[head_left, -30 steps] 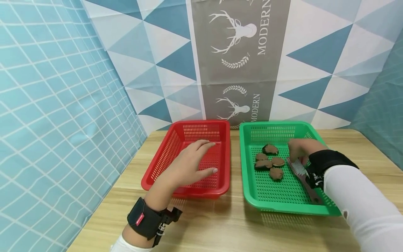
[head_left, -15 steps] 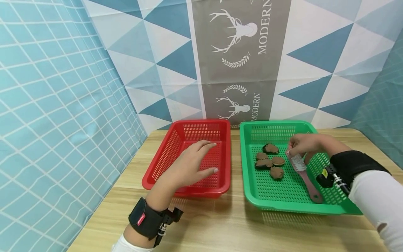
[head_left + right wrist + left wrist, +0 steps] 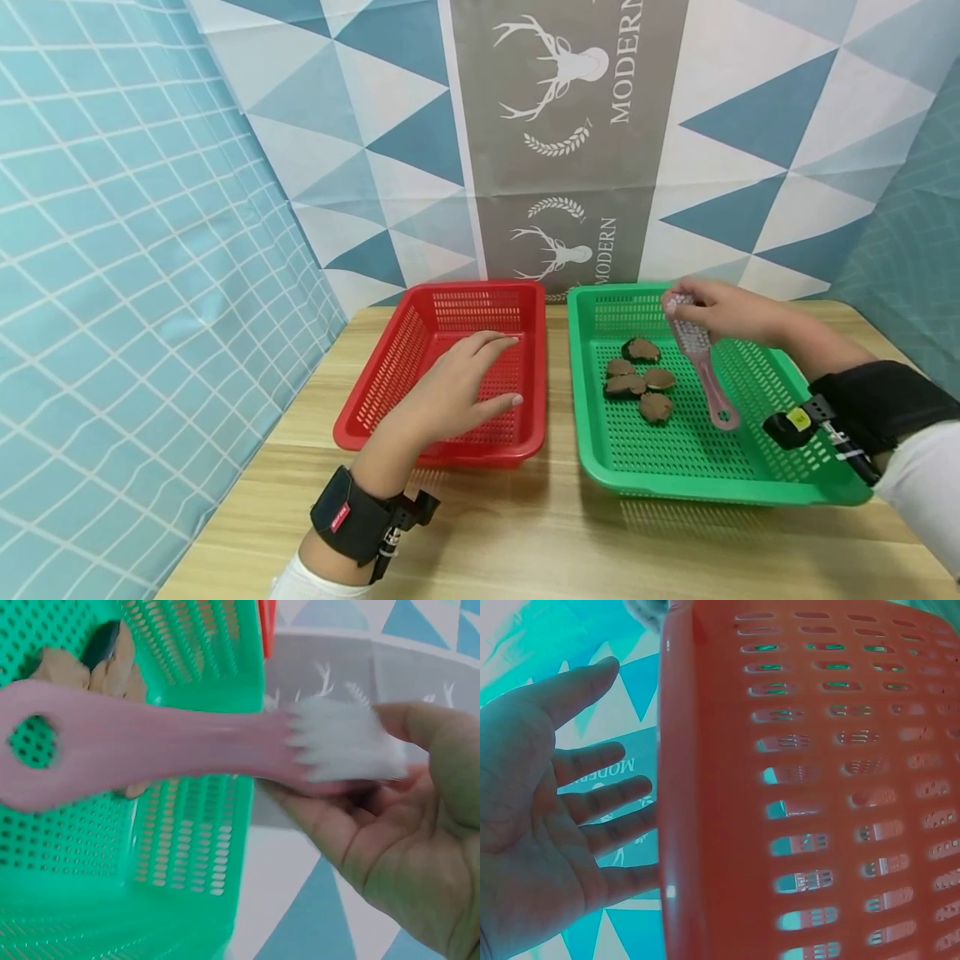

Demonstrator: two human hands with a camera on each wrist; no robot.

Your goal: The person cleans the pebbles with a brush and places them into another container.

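From the head, a green basket (image 3: 660, 486) sits on a wooden table (image 3: 480, 533). The right hand (image 3: 723, 308) is up over the green basket, near its back edge. Its thumb and fingers pinch a pink brush (image 3: 701, 362) by the end with the white bristles. The brush leans over the inside of the green basket, with its bristle end up and its handle pointing down toward the front. The handle has a round hole at its tip. Five brown lumps (image 3: 655, 407) lie close together on the green basket's floor, on the left side. To the left of the green basket is a red basket (image 3: 495, 454). The left hand (image 3: 457, 387) is over that one, well apart from the green basket, with its thumb spread away from its fingers. Behind the green basket is a cloth (image 3: 562, 179) with white deer heads on it.

From the left wrist, the left hand's fingers are apart and hold nothing. I cannot tell if they touch the red basket.

From the right wrist, the brush is a bit blurry. Its handle is in front of the green basket, and the fingers are clamped on the bristle end, past the green basket's rim.
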